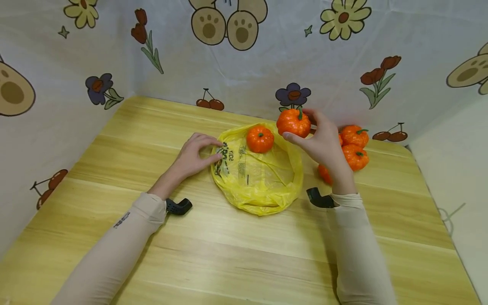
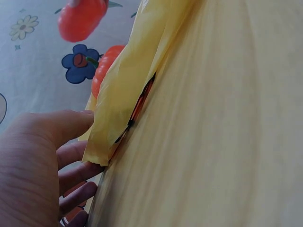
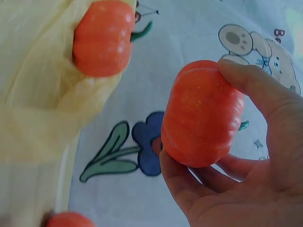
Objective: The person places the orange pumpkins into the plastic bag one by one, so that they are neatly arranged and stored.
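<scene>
My right hand [image 1: 322, 137] holds a small orange toy pumpkin [image 1: 292, 123] with a green stem, raised over the right rear rim of a yellow plastic bag [image 1: 267, 182]. In the right wrist view, the thumb and fingers grip the pumpkin [image 3: 203, 116] from opposite sides. A second pumpkin [image 1: 260, 139] rests in the back of the opened-out bag. My left hand [image 1: 196, 154] is at the bag's left edge, thumb and fingers apart. The left wrist view shows that hand [image 2: 38, 165] against the bag's edge [image 2: 106, 142], without a clear pinch.
Several more pumpkins [image 1: 355, 157] cluster on the wooden table [image 1: 228, 258] to the right, partly hidden by my right forearm. A printed cloth [image 1: 244, 76] stands behind the table. Black curved pieces [image 1: 179, 206] stick out by both wrists.
</scene>
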A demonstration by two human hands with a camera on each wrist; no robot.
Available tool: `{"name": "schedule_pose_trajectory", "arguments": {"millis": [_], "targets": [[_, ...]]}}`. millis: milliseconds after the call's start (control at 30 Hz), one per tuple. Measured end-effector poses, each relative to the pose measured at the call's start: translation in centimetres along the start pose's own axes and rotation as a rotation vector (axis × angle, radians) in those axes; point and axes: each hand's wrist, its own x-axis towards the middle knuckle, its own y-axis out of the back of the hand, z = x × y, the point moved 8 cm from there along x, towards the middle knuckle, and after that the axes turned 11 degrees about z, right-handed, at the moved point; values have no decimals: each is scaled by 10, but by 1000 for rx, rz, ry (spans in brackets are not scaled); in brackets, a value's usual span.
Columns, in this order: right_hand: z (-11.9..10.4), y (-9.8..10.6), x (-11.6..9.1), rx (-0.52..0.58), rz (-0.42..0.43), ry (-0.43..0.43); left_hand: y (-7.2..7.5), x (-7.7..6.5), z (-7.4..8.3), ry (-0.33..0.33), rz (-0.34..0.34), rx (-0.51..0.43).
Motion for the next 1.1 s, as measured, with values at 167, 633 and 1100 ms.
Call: {"name": "schedule_pose_trajectory", "arguments": {"millis": [167,633,1100], "targets": [[-17,-22,1,56,-26,29,1,1,0,-3,-2,6],[-51,-62,-1,98,-54,90,1,0,-4,5,9,10],[-70,-96,-15,129,-115,179,0,2,-1,-27,7,10]]}}
